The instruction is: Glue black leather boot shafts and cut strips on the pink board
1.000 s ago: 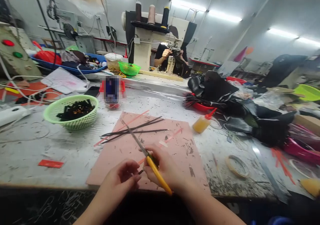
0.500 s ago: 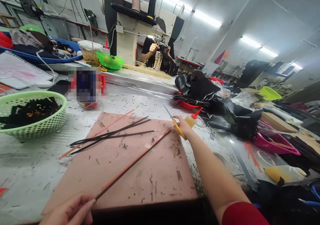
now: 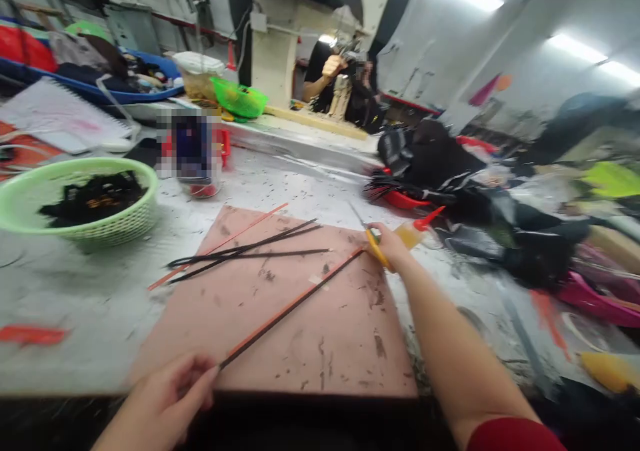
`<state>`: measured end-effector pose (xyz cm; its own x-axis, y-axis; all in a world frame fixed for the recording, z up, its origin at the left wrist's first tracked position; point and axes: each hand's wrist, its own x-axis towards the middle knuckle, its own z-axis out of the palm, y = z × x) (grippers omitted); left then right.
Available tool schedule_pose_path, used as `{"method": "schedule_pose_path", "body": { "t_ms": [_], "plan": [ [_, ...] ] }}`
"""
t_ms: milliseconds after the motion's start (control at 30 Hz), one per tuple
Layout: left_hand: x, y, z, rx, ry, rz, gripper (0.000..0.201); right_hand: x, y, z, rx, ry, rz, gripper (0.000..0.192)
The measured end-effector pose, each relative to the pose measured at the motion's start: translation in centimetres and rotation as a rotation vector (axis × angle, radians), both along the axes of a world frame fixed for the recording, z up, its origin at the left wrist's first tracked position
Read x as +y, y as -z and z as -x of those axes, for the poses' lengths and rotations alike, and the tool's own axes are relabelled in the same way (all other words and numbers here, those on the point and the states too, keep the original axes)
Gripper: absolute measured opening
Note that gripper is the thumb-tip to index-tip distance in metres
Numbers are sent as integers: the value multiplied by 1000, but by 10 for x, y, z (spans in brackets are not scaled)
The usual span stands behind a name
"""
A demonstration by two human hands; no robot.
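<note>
The left hand [image 3: 163, 401] pinches the near end of a long thin strip [image 3: 293, 304], black with an orange edge, at the front of the pink mat [image 3: 300, 344]. The strip runs slantwise over the mat, up and to the right, to the right hand [image 3: 393, 247]. That hand is stretched out to the mat's far right corner and closed around a yellow-handled tool [image 3: 373, 241], whose thin metal tip points away towards the back; the strip's far end lies right at this hand, though whether the fingers also grip it cannot be told.

Farther back on the mat lie several loose black strips [image 3: 250, 251] and one orange strip [image 3: 220, 244], fanned out and crossing each other. Just beyond the right hand lies a yellow bottle [image 3: 417, 232] with a red nozzle. To the left, on the grey table [image 3: 75, 291], stands a green basket [image 3: 80, 201] with dark pieces inside, and behind the mat a blurred jar [image 3: 193, 154]. A red scrap [image 3: 33, 335] lies near the table's front left edge. To the right is a heap of black material [image 3: 480, 211], blurred. At the back, another person [image 3: 340, 81] sits at a sewing machine [image 3: 280, 44].
</note>
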<state>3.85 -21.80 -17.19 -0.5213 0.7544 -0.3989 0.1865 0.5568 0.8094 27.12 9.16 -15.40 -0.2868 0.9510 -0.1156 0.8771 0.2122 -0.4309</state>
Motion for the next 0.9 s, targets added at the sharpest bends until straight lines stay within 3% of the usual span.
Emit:
{"method": "schedule_pose_path", "body": {
  "t_ms": [100,267,500,767,900],
  "plan": [
    [-1,-7,-1,4,114,59,21,-2,1,-2,-29,5,9,52],
    [-2,-13,-4,87,130,106,14,-1,4,-3,-95,26,4,54],
    [3,-22,-9,203,227,129,19,-5,-1,-1,-160,50,11,48],
    [7,-22,-15,248,188,139,17,-5,1,-1,-210,31,18,49],
    [5,-19,-16,110,57,83,15,-13,-4,1,-299,39,-30,51]
  ]
}}
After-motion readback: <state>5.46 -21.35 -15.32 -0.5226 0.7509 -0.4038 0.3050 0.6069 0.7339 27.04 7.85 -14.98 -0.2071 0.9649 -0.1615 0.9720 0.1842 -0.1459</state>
